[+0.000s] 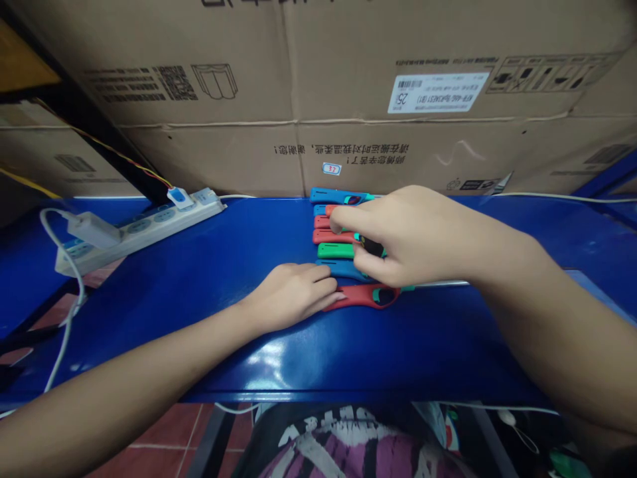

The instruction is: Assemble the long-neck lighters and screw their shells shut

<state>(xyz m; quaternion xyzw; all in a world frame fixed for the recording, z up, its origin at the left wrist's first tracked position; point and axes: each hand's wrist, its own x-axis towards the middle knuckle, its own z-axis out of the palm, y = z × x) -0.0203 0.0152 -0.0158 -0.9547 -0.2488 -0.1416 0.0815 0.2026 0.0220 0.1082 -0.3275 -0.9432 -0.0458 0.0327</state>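
A row of several long-nosed lighters lies on the blue tabletop (279,232). My left hand (293,295) rests palm down, open, its fingers touching the handle of the nearest red lighter (355,299) and the end of a blue lighter (343,268) beside it. Over the middle of the row, my right hand (423,232) has its index finger and thumb bent round a red lighter (331,237); its palm hides the nozzles. A green lighter (336,251) is just below those fingers. Farthest back lies another blue lighter (331,196).
A large cardboard box (239,153) stands along the back edge. On the left is a white power strip (144,229) with plugs and a white cable (79,292). A small numbered sticker (332,169) is on the box. The table's front edge (308,396) runs before my lap.
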